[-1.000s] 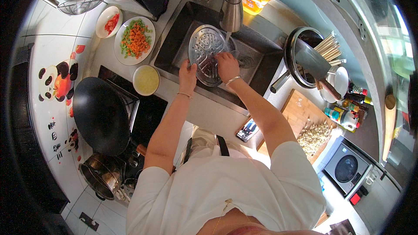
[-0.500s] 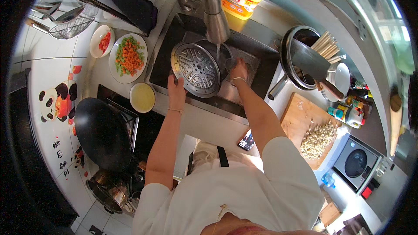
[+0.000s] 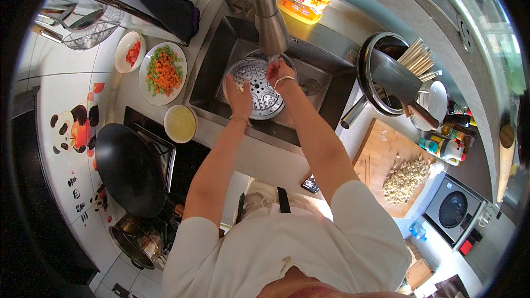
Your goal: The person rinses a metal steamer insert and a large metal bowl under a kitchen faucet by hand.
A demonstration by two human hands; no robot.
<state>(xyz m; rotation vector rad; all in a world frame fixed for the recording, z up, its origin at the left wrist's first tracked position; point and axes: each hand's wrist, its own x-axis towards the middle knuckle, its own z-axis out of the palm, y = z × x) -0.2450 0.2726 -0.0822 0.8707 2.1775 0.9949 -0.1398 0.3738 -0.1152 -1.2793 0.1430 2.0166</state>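
Observation:
A round perforated metal steamer plate [image 3: 259, 91] is held flat over the dark sink [image 3: 215, 72], under the steel tap [image 3: 268, 14]. My left hand [image 3: 238, 95] grips the plate's left rim. My right hand [image 3: 280, 72], with a bracelet on the wrist, rests on the plate's upper right part just below the spout. A thin stream of water seems to fall between the spout and my right hand.
Left of the sink stand a plate of chopped carrot and greens [image 3: 163, 73], a small dish of red pieces [image 3: 130, 51] and a yellowish bowl [image 3: 180, 123]. A black wok [image 3: 128, 168] sits on the hob. Right: a pan with cleaver and chopsticks [image 3: 389, 74], a cutting board [image 3: 389, 165].
The plate has gone from tilted upright to lying flat and lower in the sink. My right hand moved from its far rim onto its top under the spout.

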